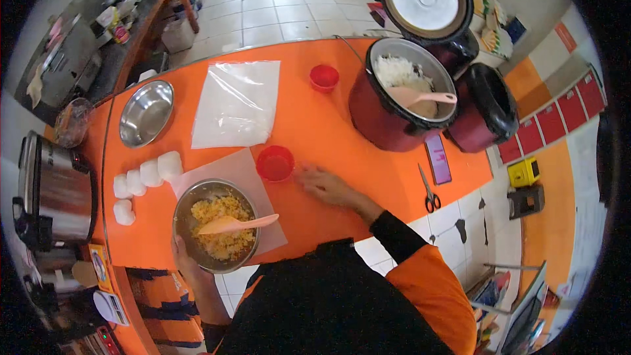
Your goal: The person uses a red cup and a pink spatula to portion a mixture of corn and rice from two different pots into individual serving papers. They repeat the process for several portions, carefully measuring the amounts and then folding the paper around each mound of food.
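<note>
My left hand [188,261] holds the near left side of a steel bowl [180,229] of yellow-orange rice [222,244], in which a pink rice paddle [231,224] rests. Beneath the bowl lies a translucent sheet [261,207]. My right hand [323,185] is over the orange table, fingers apart, just right of a red plastic cup [275,163]; whether a fingertip touches it I cannot tell. Several white rice portions [150,172] sit left of the bowl. Farther off lie a stack of clear plastic sheets [236,103], an empty steel bowl [147,113] and another red cup [324,78].
At the right stands an open rice cooker [379,118] with white rice and a second pink paddle [429,97]. Near it are a phone [438,160], scissors [429,192] and a dark red appliance [475,118]. A steel cooker [61,192] stands at the left.
</note>
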Motion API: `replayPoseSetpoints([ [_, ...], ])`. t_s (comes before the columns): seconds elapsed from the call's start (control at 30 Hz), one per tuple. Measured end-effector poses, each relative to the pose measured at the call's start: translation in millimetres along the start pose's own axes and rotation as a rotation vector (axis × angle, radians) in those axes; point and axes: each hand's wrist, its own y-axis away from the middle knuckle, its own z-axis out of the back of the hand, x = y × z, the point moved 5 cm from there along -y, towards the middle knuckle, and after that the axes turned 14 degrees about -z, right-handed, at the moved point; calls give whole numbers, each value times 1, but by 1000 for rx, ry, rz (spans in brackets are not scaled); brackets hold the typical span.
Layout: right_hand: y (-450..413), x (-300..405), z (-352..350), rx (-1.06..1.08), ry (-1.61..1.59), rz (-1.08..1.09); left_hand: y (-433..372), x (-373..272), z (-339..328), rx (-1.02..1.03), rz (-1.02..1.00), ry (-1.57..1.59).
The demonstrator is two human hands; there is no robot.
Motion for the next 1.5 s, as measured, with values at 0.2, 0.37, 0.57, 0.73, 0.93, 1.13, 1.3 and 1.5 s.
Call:
replayPoseSetpoints([
  [0.2, 54, -2, -10, 332, -587, -506, -16, 6, -3, 64, 24, -50],
  [0.37, 61, 4, -24, -146, -149, -100, -20, 7, -26, 159, 49, -78],
  [0.57, 155, -8, 21, 253, -426, -443, -25, -4, -32, 190, 8, -83],
  [0.73, 147, -80, 91, -558, -187, -715, -20, -5, -47, 244, 7, -62],
  [0.93, 130, -76, 38, -298, -391, -506, -17, -6, -32, 149, 11, -27],
  [1.13, 75, -111, 73, -495, -334, -568, -11, -11, -26, 162, -20, -57],
  [1.3, 47, -62, 36, -257, -473, -404, -12, -5, -19, 173, -7, -31],
  [1.5, 83, 22, -14, 232, -314, -308, -7, -9, -22, 116, -10, -11],
])
